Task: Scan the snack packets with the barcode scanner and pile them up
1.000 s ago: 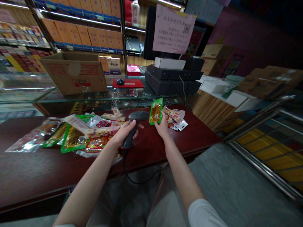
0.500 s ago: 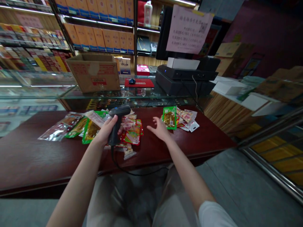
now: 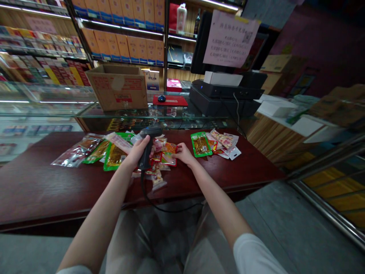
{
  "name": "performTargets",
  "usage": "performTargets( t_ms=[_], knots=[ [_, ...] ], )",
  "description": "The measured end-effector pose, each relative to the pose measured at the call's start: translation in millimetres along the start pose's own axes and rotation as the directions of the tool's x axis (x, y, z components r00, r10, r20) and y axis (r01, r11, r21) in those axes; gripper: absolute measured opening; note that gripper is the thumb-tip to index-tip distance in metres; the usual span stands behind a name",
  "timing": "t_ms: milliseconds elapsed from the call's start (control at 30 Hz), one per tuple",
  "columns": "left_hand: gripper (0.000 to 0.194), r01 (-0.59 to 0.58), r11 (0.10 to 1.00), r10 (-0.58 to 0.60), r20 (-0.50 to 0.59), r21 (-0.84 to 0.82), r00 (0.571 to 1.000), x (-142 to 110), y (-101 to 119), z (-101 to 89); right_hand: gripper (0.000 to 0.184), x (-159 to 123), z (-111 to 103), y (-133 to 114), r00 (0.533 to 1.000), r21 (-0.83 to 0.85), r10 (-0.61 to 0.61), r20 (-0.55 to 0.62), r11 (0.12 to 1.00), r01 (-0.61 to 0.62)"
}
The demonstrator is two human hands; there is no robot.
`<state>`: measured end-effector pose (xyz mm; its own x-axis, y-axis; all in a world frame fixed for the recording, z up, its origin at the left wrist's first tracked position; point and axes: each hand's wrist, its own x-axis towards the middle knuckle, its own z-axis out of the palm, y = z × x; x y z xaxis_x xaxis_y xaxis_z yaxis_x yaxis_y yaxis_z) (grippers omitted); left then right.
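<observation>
My left hand (image 3: 138,153) is wrapped round the grip of a black barcode scanner (image 3: 146,154), held over a pile of snack packets. Pinched at its edge by my right hand (image 3: 183,153) is a red-edged snack packet (image 3: 169,158), on the right side of that pile. A pale snack packet (image 3: 157,180) pokes out at the pile's front. Left of the scanner lie a green-edged packet (image 3: 114,156) and a clear packet (image 3: 74,154). To the right of my right hand, another green-edged packet (image 3: 200,145) rests against pale packets (image 3: 224,139).
Across the dark red table (image 3: 37,182), a glass counter carries an open cardboard box (image 3: 118,89), a mouse (image 3: 161,98) on a red mat, and a monitor (image 3: 199,45) with a paper sign. The scanner's cable (image 3: 159,209) hangs past the table's front edge.
My right hand has moved left from beside the right-hand packets and closed on a red-edged packet. The scanner has shifted slightly right; the right green-edged packet now lies turned.
</observation>
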<state>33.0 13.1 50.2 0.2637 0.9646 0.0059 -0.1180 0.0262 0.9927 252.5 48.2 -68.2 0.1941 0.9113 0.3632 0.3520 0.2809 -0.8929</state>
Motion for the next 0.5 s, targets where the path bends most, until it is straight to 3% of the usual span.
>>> performTargets(
  t_ms=[100,300,500],
  knots=[
    [0.057,0.024,0.999,-0.024,0.004,0.024,1.000,7,3,6.0,0.049,12,-18,-5,0.990,0.165,0.135,0.028,0.977,-0.138],
    [0.056,0.020,1.000,-0.020,0.086,0.002,0.996,18,4,30.2,0.029,37,-79,-9,0.976,0.167,0.020,-0.215,0.986,0.017],
    [0.057,-0.034,0.998,0.024,0.182,0.054,0.983,31,-5,65.3,0.027,42,-129,-2,0.961,0.104,-0.088,-0.261,0.987,0.119]
  ],
)
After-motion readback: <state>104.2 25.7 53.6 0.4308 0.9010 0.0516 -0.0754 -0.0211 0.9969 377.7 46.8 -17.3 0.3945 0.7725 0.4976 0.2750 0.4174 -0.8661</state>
